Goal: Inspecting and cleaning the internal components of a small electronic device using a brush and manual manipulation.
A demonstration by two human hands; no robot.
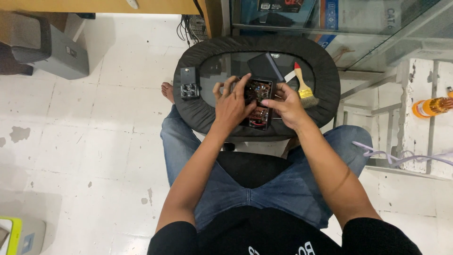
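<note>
An opened black electronic device [258, 101] with a brown circuit board showing lies on a small oval table [325, 89] with a padded black rim and dark glass top. My left hand [232, 105] rests on the device's left side, fingers spread over the board. My right hand [287, 104] grips its right edge, thumb and fingers on the case. A black cover panel [265, 66] lies just behind the device.
A paintbrush [303, 86] with a red-tipped handle lies on the table's right. A small black part [188, 82] sits on the left rim. A glass display case [358, 23] stands behind, a grey box [56, 49] at far left, an orange bottle [430, 107] at right.
</note>
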